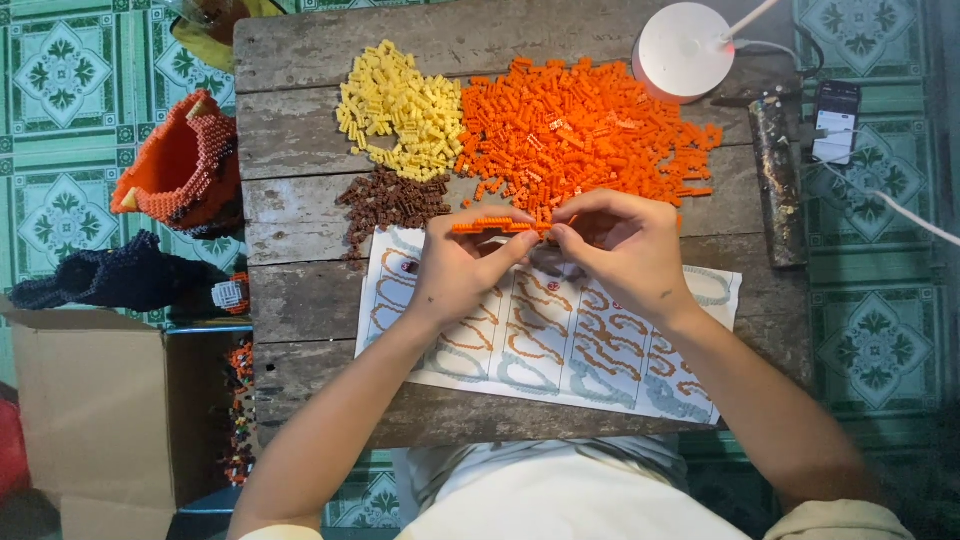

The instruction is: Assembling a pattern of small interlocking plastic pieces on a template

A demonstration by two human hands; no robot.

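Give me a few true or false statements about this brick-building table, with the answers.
1. Both hands hold a strip of orange bricks. True: the left hand and right hand pinch it.
2. The yellow brick pile is the biggest. False: the orange pile is bigger.
3. The brown pile lies below the yellow one. True.
4. The printed instruction sheet lies on the floor. False: it lies on the wooden table.
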